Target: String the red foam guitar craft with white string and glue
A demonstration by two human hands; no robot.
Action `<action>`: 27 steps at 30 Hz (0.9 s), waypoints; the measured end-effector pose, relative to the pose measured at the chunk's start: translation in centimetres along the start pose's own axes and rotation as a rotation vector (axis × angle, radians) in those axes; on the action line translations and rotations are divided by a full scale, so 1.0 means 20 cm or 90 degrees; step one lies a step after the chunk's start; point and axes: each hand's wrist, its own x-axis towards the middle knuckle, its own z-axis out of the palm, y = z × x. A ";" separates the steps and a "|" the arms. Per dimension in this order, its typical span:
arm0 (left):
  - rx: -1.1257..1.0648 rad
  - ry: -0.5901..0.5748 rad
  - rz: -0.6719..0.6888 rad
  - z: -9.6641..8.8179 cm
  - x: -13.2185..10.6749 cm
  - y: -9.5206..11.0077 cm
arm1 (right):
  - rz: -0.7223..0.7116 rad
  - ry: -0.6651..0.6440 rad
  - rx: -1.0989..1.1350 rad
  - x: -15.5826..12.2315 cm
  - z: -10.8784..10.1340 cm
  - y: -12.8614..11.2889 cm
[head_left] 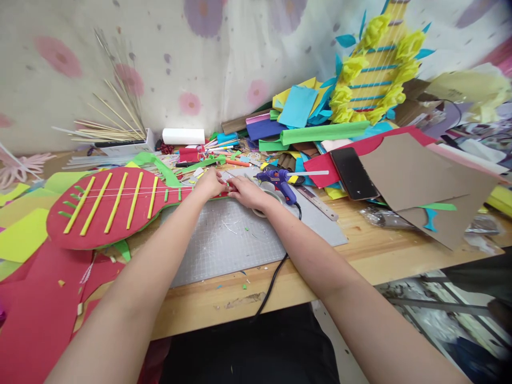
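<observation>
A red paper lute (116,208) with a rounded body lies at the left, its neck reaching right over the grey cutting mat (228,240). Yellow strips (118,202) cross its body and short green strips mark the neck. Thin white strings (116,191) run along it toward my hands. Over the end of the neck, my left hand (211,184) has its fingers closed in a pinch. My right hand (246,192) meets it there, fingertips pressed together close to the left ones. Whatever sits between the fingertips is too small to make out.
Right of my hands lie a purple glue gun (282,181) with a black cord, a roll of tape (272,193) and a metal ruler (318,202). A phone (354,173) rests by brown cardboard (416,170). Behind stands a yellow, flower-trimmed paper instrument (374,80).
</observation>
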 end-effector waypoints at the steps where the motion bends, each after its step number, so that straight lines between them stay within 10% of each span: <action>1: 0.000 0.000 0.000 0.00 0.00 0.00 | 0.000 -0.002 -0.004 0.00 0.00 0.00; 27: 0.106 -0.061 -0.035 -0.03 0.05 0.05 | -0.004 -0.033 -0.027 0.00 -0.03 -0.02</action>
